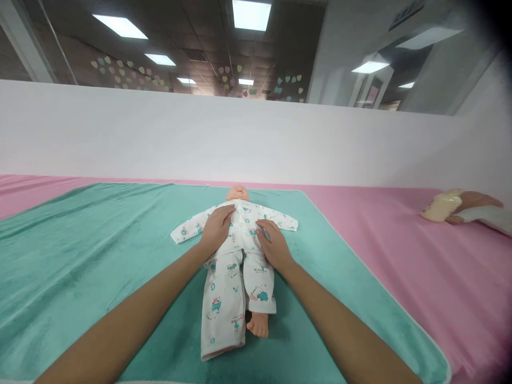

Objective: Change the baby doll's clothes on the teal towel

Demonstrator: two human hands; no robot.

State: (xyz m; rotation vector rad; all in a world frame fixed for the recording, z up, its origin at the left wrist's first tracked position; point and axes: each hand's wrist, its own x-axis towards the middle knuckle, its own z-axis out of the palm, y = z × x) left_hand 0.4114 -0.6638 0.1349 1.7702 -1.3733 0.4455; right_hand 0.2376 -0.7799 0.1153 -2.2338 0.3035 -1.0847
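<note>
A baby doll [238, 193] lies on its back on a teal blanket [120, 229], its head at the far end. It wears a white printed pajama top [241, 224] with the sleeves spread out and matching pajama pants [224, 298]. One bare foot [258, 324] sticks out of the right pant leg; the left leg's cloth covers the other foot. My left hand [217, 226] rests flat on the left side of the top, fingers extended. On the right side of the top lies my right hand [275, 246], fingers extended and slightly bent, holding nothing.
Pink cloth [380, 229] stretches under and around the blanket. At the far right lies another doll's arm or a similar skin-toned object [478, 200] beside a pale yellow item [442, 205]. A low white wall [200, 138] with glass above stands behind.
</note>
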